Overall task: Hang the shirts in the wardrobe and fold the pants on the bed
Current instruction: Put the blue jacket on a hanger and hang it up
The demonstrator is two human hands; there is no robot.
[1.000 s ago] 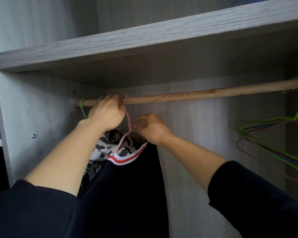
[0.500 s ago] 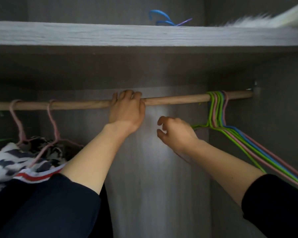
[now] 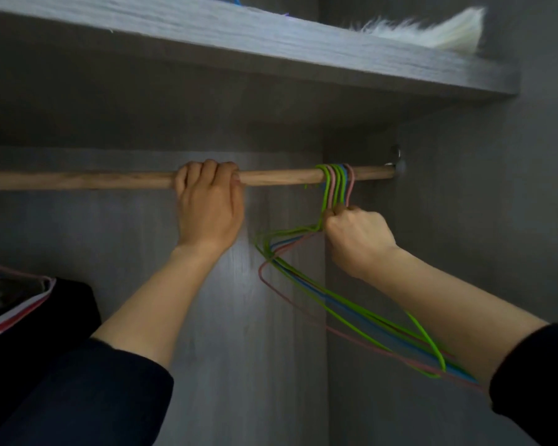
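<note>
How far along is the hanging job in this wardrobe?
Done: a dark garment with striped trim looks hung on a pink hanger at lower left. In hand: the left hand grips the rod while the right hand pinches the empty hangers. Left: probably freeing one for the next hanging; no folding shows here.

Home bedroom wardrobe interior: grey wood-grain panels, a wooden hanging rail (image 3: 110, 180) fixed at the right wall, an overhead shelf (image 3: 239, 37), bunched coloured wire hangers (image 3: 335, 188) on the rail, hung clothes (image 3: 29, 304) at lower left.
</note>
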